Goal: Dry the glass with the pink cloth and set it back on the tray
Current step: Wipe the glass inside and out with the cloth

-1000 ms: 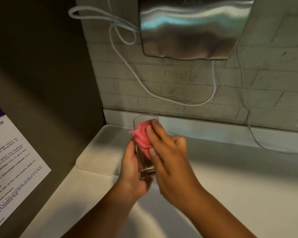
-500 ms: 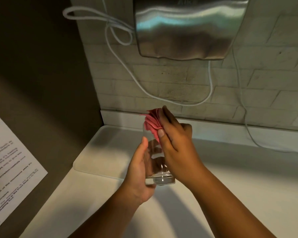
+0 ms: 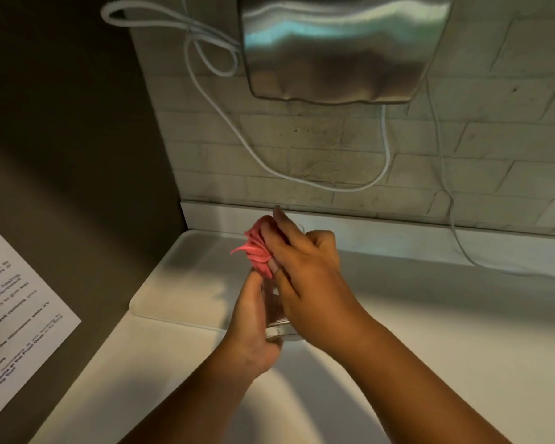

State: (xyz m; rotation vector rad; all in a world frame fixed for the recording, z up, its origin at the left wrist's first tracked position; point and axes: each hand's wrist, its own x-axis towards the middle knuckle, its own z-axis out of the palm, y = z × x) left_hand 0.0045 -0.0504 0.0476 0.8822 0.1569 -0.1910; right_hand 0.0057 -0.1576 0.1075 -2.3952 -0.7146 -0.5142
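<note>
I hold a clear drinking glass [image 3: 277,320] upright above the counter, my left hand [image 3: 253,325] wrapped around its lower left side. My right hand [image 3: 305,267] grips the bunched pink cloth [image 3: 257,249] and presses it against the glass's upper part and rim. Most of the glass is hidden between the two hands; only its thick base and a strip of wall show. The white tray [image 3: 180,283] lies on the counter just left of and behind the glass.
A steel hand dryer [image 3: 340,49] hangs on the brick wall above, with white cables [image 3: 257,155] looping below it. A dark side panel on the left carries a printed notice [image 3: 13,315]. The white counter [image 3: 446,331] stretches to the right.
The right hand with the cloth has shifted on the upper part of the glass, from inside the mouth a second ago to the outside near the rim. The glass stays held over the tray's near edge.
</note>
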